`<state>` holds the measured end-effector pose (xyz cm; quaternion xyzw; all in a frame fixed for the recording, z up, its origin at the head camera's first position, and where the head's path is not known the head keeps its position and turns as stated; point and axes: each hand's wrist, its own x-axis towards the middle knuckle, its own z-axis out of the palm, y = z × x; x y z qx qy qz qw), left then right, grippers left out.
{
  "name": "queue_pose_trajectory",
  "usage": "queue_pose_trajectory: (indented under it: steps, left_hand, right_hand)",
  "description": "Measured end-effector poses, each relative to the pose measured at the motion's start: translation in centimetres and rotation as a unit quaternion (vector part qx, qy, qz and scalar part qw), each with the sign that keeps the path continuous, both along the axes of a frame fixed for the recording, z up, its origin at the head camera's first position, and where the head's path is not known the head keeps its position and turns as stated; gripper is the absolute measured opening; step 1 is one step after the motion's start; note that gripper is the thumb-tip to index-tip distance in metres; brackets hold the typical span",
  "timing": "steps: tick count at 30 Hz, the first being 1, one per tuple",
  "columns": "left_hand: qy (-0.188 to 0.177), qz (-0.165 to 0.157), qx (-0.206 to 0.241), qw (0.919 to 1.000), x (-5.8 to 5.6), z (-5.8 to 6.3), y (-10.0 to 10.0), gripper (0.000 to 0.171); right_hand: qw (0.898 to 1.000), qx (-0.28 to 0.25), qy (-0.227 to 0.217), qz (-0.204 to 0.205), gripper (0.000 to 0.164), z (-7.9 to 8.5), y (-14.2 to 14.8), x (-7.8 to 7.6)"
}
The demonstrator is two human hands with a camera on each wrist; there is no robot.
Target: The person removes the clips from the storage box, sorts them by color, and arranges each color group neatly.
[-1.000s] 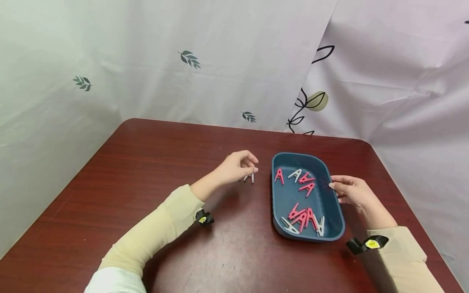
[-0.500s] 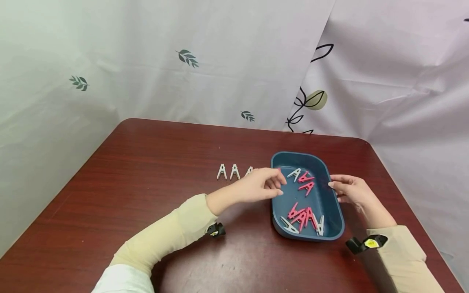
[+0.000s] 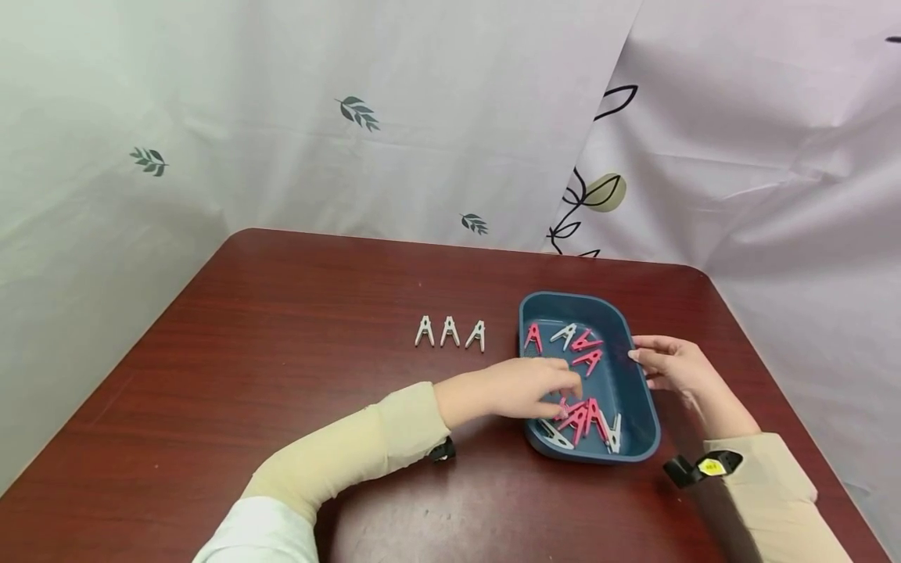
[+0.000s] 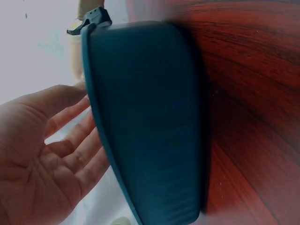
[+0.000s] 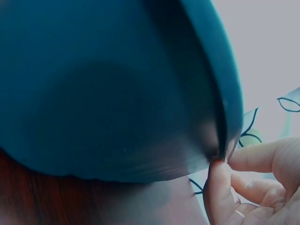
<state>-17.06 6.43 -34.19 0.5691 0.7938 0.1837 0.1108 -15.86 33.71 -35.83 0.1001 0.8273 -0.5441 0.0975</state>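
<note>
A dark blue plastic box [image 3: 619, 391] holds several pink clothes pegs [image 3: 597, 420] and a few white ones [image 3: 615, 433]. My left hand [image 3: 529, 386] is over the box's left side, fingers loosely bent above the pink pegs at the near end. In the left wrist view its palm and fingers [image 4: 70, 152] extend past the rim, with nothing seen in them. At the right side, my right hand [image 3: 679, 374] pinches the box's rim [image 5: 232, 108] between thumb and fingers. To the left of the box, three white pegs [image 3: 450, 331] lie in a row.
The box stands on a dark red-brown wooden table [image 3: 281, 344]. Behind the table hangs a pale curtain [image 3: 422, 141] with leaf prints. Inside the box, another white peg [image 3: 565, 335] and several pink pegs [image 3: 533, 338] lie toward the far end.
My left hand has moved right and nearer, from the white pegs on the table to above the box, uncovering the row of three. My right hand stays on the rim.
</note>
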Motion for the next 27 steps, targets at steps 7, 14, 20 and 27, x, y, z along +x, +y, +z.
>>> queue_pose_trajectory:
  steps: [7,14,20,27]
  left_hand:
    - [0.031,-0.038,-0.079,0.9957,0.4,-1.0,1.7,0.023]
    - [0.023,-0.025,-0.141,0.9895,0.9,-1.8,3.2,0.02]
    - [0.048,-0.005,-0.174,0.9836,1.2,-2.0,4.4,0.01]
    - [0.073,0.015,-0.199,0.9771,1.3,-2.3,4.9,0.007]
  right_hand:
    - [1.0,0.005,-0.002,-0.003,0.059,-0.2,0.0,0.0]
    - [1.0,0.019,0.001,-0.003,0.058,0.0,-0.1,0.0]
    - [1.0,0.02,-0.002,-0.004,0.059,0.1,0.0,0.0]
    - [1.0,0.014,0.001,-0.006,0.058,0.0,-0.1,0.0]
